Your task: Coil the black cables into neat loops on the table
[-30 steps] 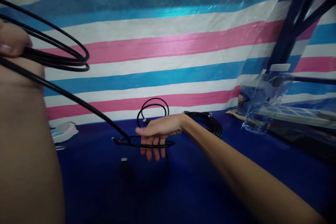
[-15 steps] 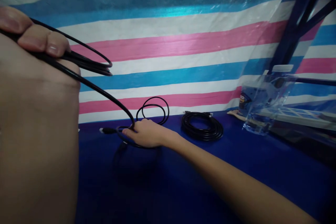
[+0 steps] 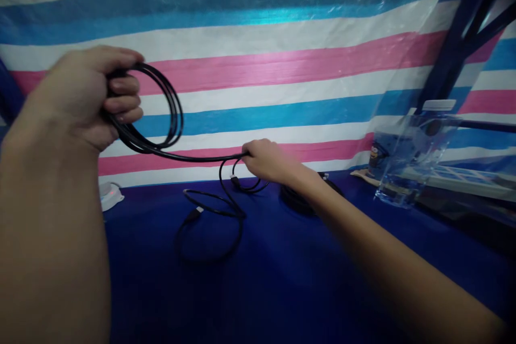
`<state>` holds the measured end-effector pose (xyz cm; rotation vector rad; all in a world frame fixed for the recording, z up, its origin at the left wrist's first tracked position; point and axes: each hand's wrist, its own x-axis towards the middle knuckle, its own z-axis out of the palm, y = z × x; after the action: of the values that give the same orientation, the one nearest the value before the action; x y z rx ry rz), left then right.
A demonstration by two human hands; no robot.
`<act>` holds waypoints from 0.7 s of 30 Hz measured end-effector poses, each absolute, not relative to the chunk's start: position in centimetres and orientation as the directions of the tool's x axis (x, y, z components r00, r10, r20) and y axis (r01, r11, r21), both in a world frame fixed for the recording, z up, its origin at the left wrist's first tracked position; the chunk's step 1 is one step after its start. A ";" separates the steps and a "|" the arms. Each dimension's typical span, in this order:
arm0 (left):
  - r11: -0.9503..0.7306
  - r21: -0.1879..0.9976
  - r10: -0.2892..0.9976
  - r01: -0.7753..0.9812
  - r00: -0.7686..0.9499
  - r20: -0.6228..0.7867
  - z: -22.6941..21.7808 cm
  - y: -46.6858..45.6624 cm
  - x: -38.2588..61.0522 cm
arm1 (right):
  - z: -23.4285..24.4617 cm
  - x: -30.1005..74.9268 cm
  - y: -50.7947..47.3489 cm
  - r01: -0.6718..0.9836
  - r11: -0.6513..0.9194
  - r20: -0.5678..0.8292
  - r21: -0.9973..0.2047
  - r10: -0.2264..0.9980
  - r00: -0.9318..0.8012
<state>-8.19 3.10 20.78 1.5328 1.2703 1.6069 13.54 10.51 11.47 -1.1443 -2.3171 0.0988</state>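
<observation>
Raised at the left, my left hand [image 3: 100, 94] is closed around several loops of a black cable [image 3: 177, 113]. From these loops a strand runs right to my right hand [image 3: 266, 158], which pinches it above the table. Below the right hand the rest of the cable drops in loose curves onto the blue surface. One black plug [image 3: 194, 214] with a pale metal tip lies among these curves, and another plug [image 3: 234, 180] hangs or rests just under the right hand; I cannot tell which.
A coiled black cable [image 3: 296, 203] lies behind my right forearm, partly hidden. At the right stand a clear water bottle [image 3: 407, 172] and a pale tray-like object [image 3: 471, 180]. A white device [image 3: 110, 196] with a red light sits at the left. Striped sheeting [image 3: 262, 75] hangs behind.
My left hand has moved away from the camera, so the loops now show whole. My right hand has moved up and right, drawing the strand out nearly level.
</observation>
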 end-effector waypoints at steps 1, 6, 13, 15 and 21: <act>-0.439 0.869 0.867 0.226 -0.147 0.476 20.7 2.9 -7.1 | 12.0 13.9 10.3 0.724 0.633 0.472 -0.275 0.744 -0.472; -0.510 0.802 0.848 0.310 0.028 0.529 20.2 2.3 -3.4 | 15.1 16.4 9.2 0.563 0.763 0.604 -0.316 0.620 -0.501; -0.450 0.852 0.892 0.267 0.090 0.443 20.0 2.8 -1.9 | 16.8 18.6 7.9 -0.086 0.712 0.669 -0.696 0.600 -0.439; -0.381 0.909 0.923 0.168 0.117 0.366 19.9 3.2 -1.5 | 16.6 18.1 8.1 -0.038 0.733 0.706 -0.679 0.638 -0.306; -0.289 0.955 0.930 -0.074 0.217 0.298 19.5 4.3 -1.4 | 16.7 17.6 9.5 0.088 0.698 0.701 -0.711 0.693 0.164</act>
<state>-1.45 4.31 19.49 1.4913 0.8508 1.2650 17.63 9.55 16.70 -0.7174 -1.3590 0.4889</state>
